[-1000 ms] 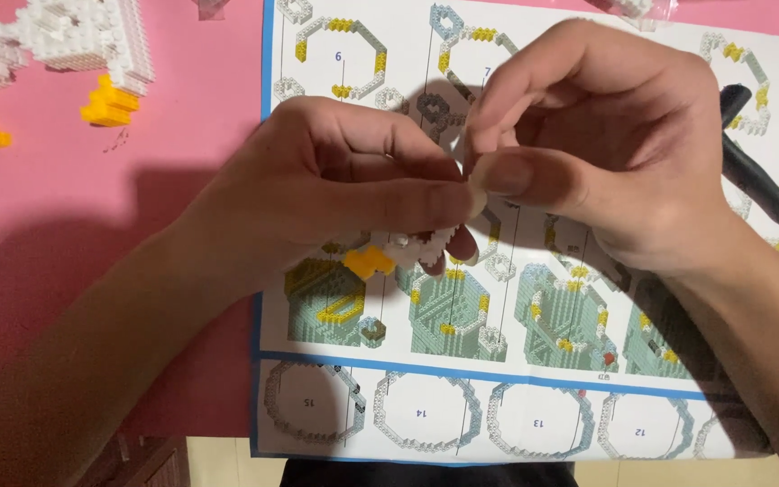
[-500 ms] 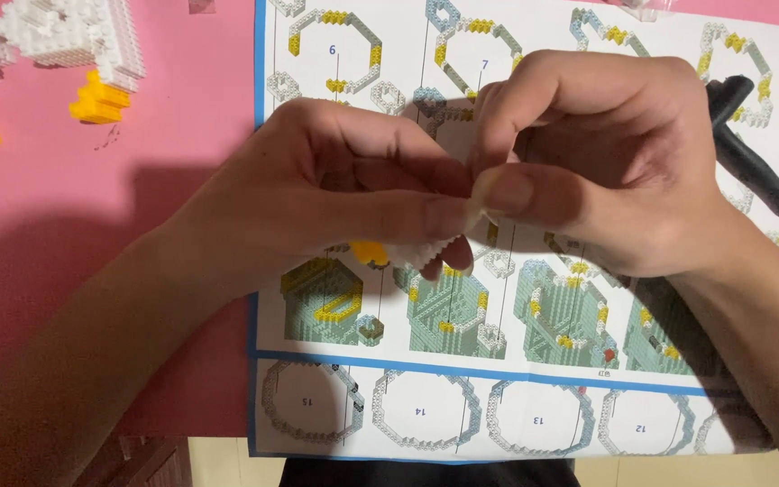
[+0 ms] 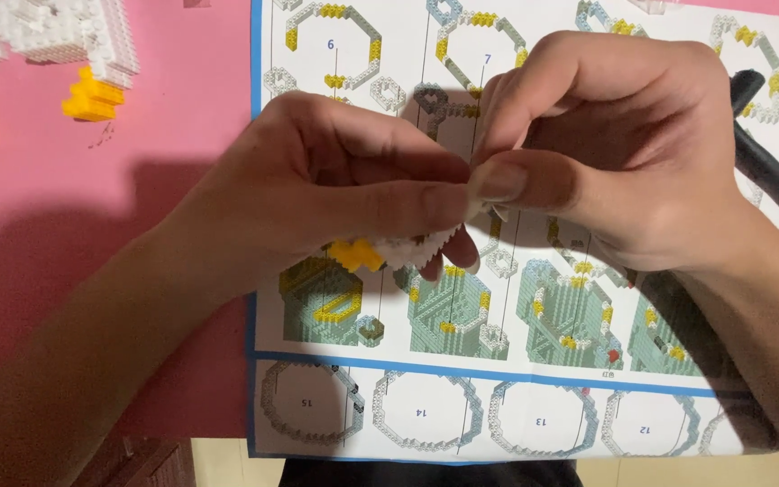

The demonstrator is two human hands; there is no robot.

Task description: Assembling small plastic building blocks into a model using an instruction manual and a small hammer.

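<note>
Currently both hands, left and right, pinch a small white-and-yellow brick piece at frame centre over the instruction sheet. Light, rigid, probably snaps apart; hold by edges. Black pen at 3 o'clock.

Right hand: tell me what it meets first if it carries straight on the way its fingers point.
The right hand points leftward; its fingertips already meet the left hand over the small white-and-yellow brick piece.

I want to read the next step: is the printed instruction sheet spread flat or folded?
Spread flat. The instruction sheet lies open on the pink surface, diagrams facing up, with no folded part in view; both hands cover its middle.
</note>
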